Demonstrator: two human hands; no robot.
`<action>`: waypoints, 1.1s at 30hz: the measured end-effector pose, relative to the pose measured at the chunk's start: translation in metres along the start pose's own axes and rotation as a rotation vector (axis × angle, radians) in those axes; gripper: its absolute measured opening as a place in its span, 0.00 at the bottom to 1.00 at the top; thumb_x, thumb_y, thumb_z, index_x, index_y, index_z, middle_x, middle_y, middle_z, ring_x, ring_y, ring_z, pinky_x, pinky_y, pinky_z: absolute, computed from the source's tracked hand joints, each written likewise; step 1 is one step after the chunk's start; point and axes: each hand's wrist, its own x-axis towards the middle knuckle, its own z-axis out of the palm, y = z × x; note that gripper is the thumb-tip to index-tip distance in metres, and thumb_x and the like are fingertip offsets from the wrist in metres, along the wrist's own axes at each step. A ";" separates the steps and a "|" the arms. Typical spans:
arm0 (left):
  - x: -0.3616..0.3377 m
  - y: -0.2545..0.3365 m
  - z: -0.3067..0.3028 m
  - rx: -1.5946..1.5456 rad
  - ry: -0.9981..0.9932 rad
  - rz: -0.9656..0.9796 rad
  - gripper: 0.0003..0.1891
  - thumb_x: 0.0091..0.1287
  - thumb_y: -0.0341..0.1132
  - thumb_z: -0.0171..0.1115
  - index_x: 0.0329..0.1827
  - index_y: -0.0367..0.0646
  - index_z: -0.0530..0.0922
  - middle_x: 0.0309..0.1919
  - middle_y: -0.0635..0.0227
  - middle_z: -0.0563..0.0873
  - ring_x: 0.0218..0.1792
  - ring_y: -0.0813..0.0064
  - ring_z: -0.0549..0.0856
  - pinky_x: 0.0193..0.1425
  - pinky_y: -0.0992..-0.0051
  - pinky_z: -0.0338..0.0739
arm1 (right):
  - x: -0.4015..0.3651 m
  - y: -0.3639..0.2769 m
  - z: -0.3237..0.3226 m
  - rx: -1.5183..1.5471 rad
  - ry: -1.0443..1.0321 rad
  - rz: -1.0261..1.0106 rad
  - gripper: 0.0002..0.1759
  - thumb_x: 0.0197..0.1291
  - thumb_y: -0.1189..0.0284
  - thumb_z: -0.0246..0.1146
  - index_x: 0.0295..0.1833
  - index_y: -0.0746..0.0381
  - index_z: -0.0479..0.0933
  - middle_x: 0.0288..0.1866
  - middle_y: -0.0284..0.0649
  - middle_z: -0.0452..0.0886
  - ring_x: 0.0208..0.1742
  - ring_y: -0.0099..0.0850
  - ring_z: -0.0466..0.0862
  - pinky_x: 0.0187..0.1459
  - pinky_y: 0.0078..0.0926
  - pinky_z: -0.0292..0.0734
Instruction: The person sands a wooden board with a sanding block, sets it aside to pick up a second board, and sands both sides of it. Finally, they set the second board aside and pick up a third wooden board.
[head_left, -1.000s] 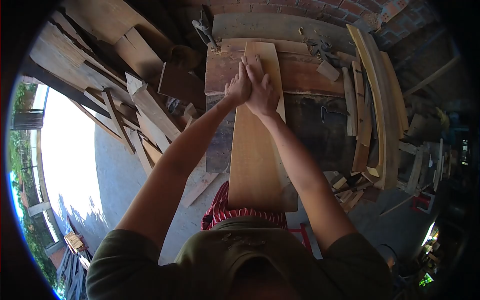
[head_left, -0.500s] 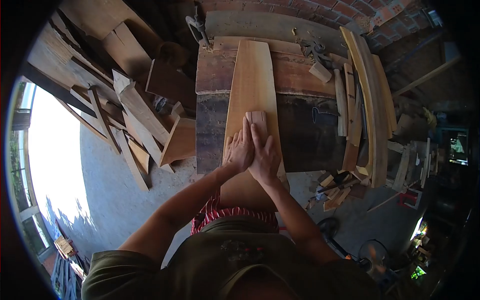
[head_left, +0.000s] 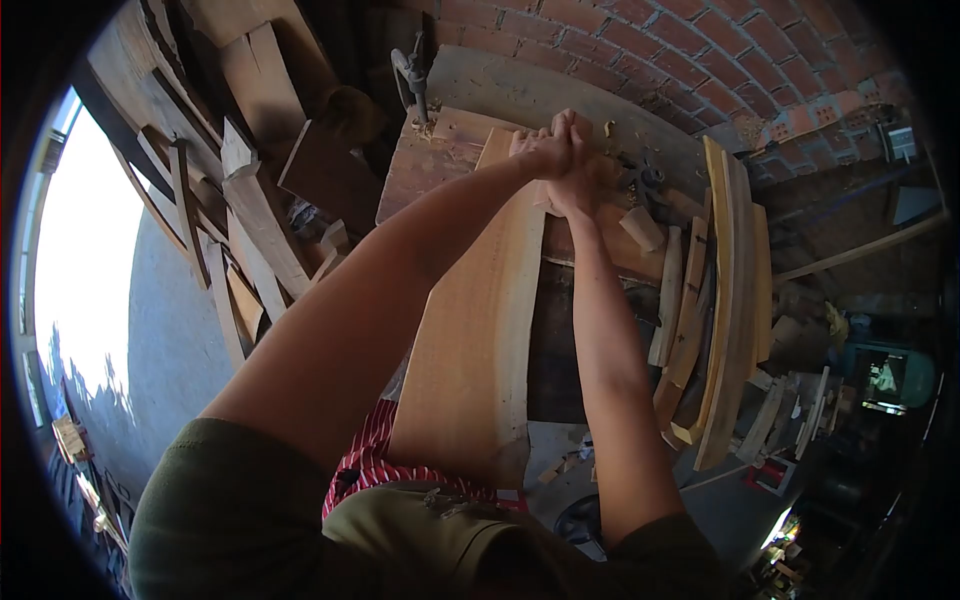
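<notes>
A long, pale wooden board (head_left: 473, 320) stretches from my waist over the bench to its far side. At the board's far end my left hand (head_left: 548, 150) and my right hand (head_left: 573, 188) are pressed together, one overlapping the other. Their fingers are bent and closed over a small wooden block, which they almost entirely hide. Both arms are stretched forward.
The worn workbench (head_left: 425, 165) carries a metal clamp (head_left: 412, 80) at its far left corner. Long curved planks (head_left: 735, 300) lie along its right side, near a small wood offcut (head_left: 641, 229). Leaning boards (head_left: 265, 220) crowd the left; a brick wall (head_left: 640, 50) stands behind.
Both hands have slid forward, away from my body, from the board's middle to its far end, with the block under them. My view has shifted and the board now appears tilted.
</notes>
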 end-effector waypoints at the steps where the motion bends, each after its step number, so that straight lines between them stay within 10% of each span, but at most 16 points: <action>1: 0.001 0.005 -0.002 0.001 0.015 0.014 0.35 0.75 0.52 0.32 0.81 0.53 0.37 0.71 0.49 0.68 0.71 0.53 0.70 0.70 0.45 0.56 | 0.007 0.000 -0.007 0.027 -0.005 -0.021 0.42 0.60 0.51 0.61 0.77 0.39 0.51 0.57 0.60 0.70 0.53 0.57 0.80 0.53 0.52 0.77; 15: -0.396 -0.058 0.095 -0.088 0.037 -0.232 0.41 0.69 0.40 0.47 0.79 0.33 0.38 0.54 0.51 0.77 0.56 0.56 0.77 0.58 0.60 0.64 | -0.371 -0.062 -0.015 -0.202 -0.171 -0.201 0.43 0.56 0.65 0.65 0.78 0.42 0.56 0.39 0.47 0.66 0.36 0.45 0.76 0.33 0.41 0.76; 17: -0.426 -0.059 0.095 0.147 0.103 -0.022 0.41 0.69 0.39 0.48 0.79 0.32 0.39 0.55 0.50 0.76 0.56 0.55 0.77 0.58 0.60 0.64 | -0.392 -0.058 -0.012 -0.246 -0.244 -0.208 0.44 0.56 0.67 0.64 0.78 0.42 0.56 0.39 0.46 0.66 0.37 0.45 0.75 0.34 0.41 0.75; 33: -0.052 -0.112 -0.029 -0.050 0.208 -0.058 0.36 0.74 0.54 0.34 0.81 0.48 0.42 0.71 0.51 0.69 0.70 0.52 0.70 0.70 0.51 0.57 | -0.029 -0.089 0.045 -0.192 0.166 -0.261 0.38 0.54 0.57 0.66 0.72 0.41 0.64 0.45 0.51 0.72 0.43 0.51 0.82 0.37 0.47 0.80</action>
